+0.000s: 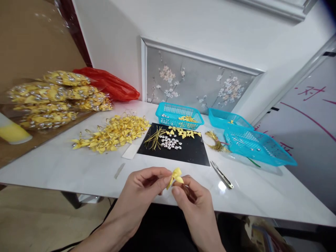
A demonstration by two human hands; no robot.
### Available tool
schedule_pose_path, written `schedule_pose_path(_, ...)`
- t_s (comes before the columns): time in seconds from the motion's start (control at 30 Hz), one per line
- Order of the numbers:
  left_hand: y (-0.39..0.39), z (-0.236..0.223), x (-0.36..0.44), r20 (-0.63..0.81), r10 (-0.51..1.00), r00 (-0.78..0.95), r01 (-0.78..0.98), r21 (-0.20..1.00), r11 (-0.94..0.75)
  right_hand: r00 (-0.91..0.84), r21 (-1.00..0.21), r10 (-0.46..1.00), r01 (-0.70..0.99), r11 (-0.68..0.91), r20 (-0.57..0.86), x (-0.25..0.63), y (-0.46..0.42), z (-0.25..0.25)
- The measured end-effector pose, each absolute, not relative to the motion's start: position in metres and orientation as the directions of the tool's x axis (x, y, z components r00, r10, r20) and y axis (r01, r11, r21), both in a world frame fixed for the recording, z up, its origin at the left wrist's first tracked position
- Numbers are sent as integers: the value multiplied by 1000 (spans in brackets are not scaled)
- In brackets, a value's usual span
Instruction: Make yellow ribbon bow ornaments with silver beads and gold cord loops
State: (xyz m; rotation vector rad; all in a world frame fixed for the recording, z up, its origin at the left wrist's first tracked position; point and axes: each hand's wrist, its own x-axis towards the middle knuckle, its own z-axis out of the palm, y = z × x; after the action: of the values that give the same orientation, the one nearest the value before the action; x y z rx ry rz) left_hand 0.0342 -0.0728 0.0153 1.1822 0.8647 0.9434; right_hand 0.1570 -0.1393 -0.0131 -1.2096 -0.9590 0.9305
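Head view: one yellow bow (176, 174), pinched in left hand (144, 186); right hand (195, 200) just beside it, grip partly hidden, whether holding anything cannot tell.

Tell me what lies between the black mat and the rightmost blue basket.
A bundle of thin gold strands lies there, in the head view; snips lie nearer the camera.

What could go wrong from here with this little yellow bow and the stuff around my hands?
The yellow bow pinched in your left hand might crease or slip, as it looks soft. The silvery beads lie loose on the black mat, so a bump might scatter them. The thread snips lie uncovered near your right hand, so a careless reach might nick you.
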Motion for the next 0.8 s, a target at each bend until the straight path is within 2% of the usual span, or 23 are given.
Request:
schedule_pose_path(0.13,-73,15,34,-28,924,381,-143,986,89,301,-987,947,-77,143,114,152,-136,-11)
schedule_pose_path(0.3,-71,16,30,-142,883,448,-114,970,214,276,-964,956,-212,158,96,156,-138,-18)
schedule_pose_path(0.53,-68,17,27,-211,825,525,-134,936,325,345,-973,910,92,212,231,160,-142,-17)
schedule_pose_path(0.63,-68,18,26,-196,815,545,-106,948,299,333,-974,915,106,202,226,158,-143,-20)
schedule_pose_path(0.8,-68,18,25,-134,845,517,-166,953,252,369,-968,899,166,186,236,165,-148,-25)
